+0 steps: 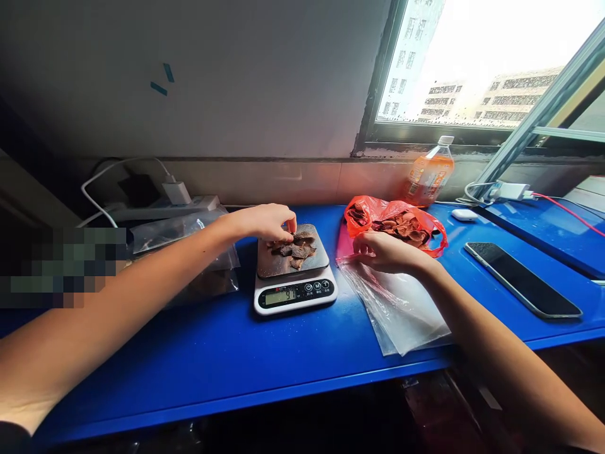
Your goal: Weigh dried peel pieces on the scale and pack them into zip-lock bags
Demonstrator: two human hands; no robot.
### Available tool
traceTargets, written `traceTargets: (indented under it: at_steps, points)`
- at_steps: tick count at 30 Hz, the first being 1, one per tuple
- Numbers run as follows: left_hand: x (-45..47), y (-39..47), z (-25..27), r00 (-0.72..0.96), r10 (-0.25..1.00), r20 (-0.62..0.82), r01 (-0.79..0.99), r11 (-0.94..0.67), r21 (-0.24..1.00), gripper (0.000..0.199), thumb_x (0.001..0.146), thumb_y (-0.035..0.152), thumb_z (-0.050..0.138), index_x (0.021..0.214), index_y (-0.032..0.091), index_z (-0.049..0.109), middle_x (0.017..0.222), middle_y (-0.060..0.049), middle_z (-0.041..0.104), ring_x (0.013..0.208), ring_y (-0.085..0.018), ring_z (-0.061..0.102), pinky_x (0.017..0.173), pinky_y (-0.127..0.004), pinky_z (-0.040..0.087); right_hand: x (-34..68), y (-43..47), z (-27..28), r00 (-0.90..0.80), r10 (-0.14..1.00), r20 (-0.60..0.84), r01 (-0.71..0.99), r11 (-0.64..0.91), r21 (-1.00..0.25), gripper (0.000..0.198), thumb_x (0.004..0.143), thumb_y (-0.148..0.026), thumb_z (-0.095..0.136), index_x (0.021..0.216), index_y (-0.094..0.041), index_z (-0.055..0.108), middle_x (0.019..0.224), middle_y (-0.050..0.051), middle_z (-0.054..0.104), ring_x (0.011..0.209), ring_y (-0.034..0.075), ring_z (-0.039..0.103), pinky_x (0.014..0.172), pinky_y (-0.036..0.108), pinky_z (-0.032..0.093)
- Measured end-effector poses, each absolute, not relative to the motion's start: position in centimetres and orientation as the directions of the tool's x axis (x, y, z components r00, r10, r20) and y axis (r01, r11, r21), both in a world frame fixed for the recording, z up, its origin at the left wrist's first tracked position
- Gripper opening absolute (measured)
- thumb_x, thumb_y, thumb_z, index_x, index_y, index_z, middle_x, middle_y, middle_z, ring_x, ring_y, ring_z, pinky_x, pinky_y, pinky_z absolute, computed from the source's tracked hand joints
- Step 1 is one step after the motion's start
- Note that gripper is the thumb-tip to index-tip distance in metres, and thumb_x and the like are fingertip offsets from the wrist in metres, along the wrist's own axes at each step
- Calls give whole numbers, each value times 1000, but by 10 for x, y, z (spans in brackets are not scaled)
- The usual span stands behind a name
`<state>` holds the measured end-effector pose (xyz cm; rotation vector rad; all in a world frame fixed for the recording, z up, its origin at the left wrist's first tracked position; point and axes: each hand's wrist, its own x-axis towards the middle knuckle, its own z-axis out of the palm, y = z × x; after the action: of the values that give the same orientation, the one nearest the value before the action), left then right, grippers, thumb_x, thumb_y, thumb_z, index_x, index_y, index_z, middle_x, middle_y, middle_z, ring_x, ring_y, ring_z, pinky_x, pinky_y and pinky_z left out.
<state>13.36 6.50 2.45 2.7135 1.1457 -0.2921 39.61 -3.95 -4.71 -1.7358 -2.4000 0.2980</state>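
- Your left hand (265, 221) touches rough, dark-brown dried pieces (302, 250) on the white, steel-topped digital scale (293, 297); any pinch is hidden.
- Your right hand (391, 250) curls at clear, flat plastic bags (411, 310); I can't tell its grip.

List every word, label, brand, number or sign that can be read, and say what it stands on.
"M": button on the scale
"T": button beside it
Power sign: button left of "M"
Too blurred or small: the exact number on the display, the scale's brand and button captions, the bottle label.
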Motion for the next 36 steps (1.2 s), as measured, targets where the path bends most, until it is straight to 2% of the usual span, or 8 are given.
traceTargets:
  at_steps: [8,12,15,17,22,27,32,36]
  points:
    - [122,71,18,675,729,-114,733,-645,215,24,68,35,58,82,19,68,82,-3,72,75,-21,65,61,-28,45,394,-40,-44,-329,944,10,925,324,-197,17,91,-28,59,80,-17,67,85,8,71,69,15,57,61,27,41]
    - [118,69,16,638,769,35,727,-616,304,34,73,36,56,98,18,69,93,-5,75,85,-21,69,72,-28,51,396,-39,-45,-346,938,16,914,340,-223,23,93,-35,58,81,-18,67,84,8,71,69,16,58,61,27,42]
    - [111,63,20,597,797,96,673,-562,480,44,75,42,60,111,18,68,104,-6,76,93,-21,70,80,-29,53,395,-40,-44,-342,940,3,912,333,-238,20,93,-33,58,84,-17,68,84,8,71,69,16,60,62,27,43]
    - [105,59,23,587,805,85,633,-522,571,44,72,44,64,108,19,71,102,-5,77,93,-22,70,79,-29,53,394,-41,-43,-327,945,-1,916,317,-246,15,91,-27,59,87,-17,69,87,8,72,71,16,62,63,26,44]
    - [87,59,27,623,782,-18,685,-534,495,32,74,49,62,83,21,75,86,-2,77,84,-21,68,70,-28,47,392,-43,-43,-327,945,1,912,315,-263,20,93,-28,56,89,-16,71,90,10,73,73,18,63,63,28,45]
    - [83,69,19,617,779,-111,730,-515,449,32,70,50,63,80,21,74,85,-1,76,83,-22,67,69,-28,45,392,-41,-43,-354,935,11,904,345,-252,19,92,-30,58,90,-17,72,88,9,73,72,17,62,65,28,45]
    - [87,67,6,564,818,-116,774,-474,419,30,65,45,66,84,21,70,84,-3,75,81,-24,68,65,-29,46,392,-40,-43,-372,928,22,905,368,-213,25,94,-36,56,91,-17,71,85,8,72,71,17,61,64,27,44]
    - [88,65,4,541,832,-124,773,-434,462,47,62,46,68,102,21,67,97,-6,76,88,-25,70,67,-29,51,394,-40,-44,-382,923,33,901,380,-209,23,95,-32,55,95,-17,71,88,9,73,76,18,63,67,27,46]
